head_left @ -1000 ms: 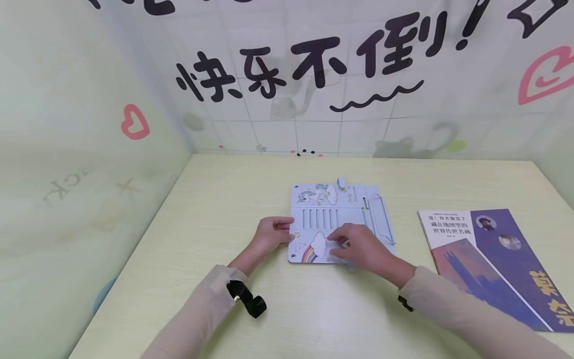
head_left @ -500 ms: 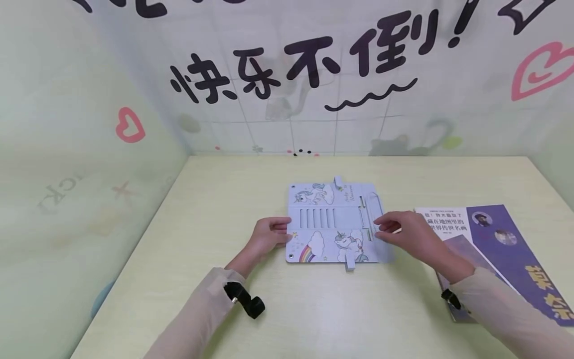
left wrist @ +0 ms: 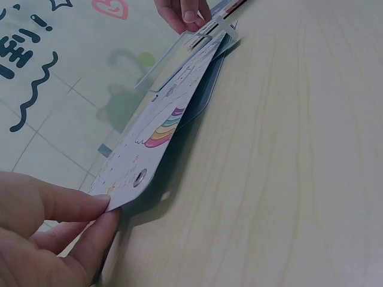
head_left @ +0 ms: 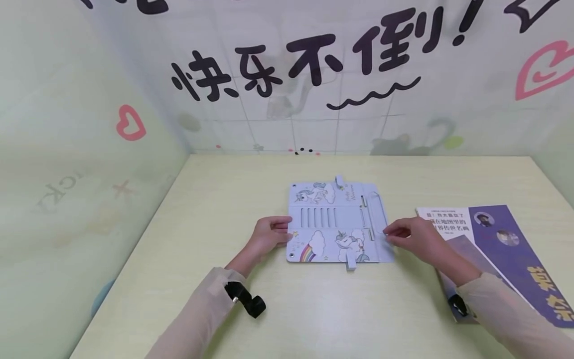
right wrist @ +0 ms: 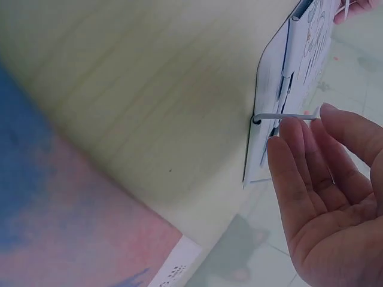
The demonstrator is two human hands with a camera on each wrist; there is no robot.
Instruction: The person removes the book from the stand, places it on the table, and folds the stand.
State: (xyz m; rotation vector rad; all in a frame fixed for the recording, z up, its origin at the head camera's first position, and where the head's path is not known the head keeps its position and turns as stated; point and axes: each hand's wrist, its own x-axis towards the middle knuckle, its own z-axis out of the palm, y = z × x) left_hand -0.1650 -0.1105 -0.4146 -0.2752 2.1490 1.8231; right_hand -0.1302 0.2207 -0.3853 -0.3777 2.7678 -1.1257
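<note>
A light blue folding book stand (head_left: 347, 219) with unicorn and rainbow drawings lies flat-opened on the table, slots across its middle panel. My left hand (head_left: 267, 235) pinches the stand's left edge; in the left wrist view the thumb and a finger grip its corner beside a metal eyelet (left wrist: 140, 177), and that edge is tilted up. At the other side, my right hand (head_left: 417, 239) pinches the free part of a thin wire support (right wrist: 284, 116) between thumb and fingertips. Page clips stick out at the far edge (head_left: 339, 181) and the near edge (head_left: 351, 263).
To the right lies a purple and white book (head_left: 515, 249), partly under the right forearm. A pale wood table (head_left: 215, 199) carries everything. Behind it and to the left stand printed walls (head_left: 269, 134) with black writing and hearts.
My right hand has moved from above the lower unicorn panel to the stand's right edge, then slightly further right with the wire support. The near clip has come into view. The left hand stays put.
</note>
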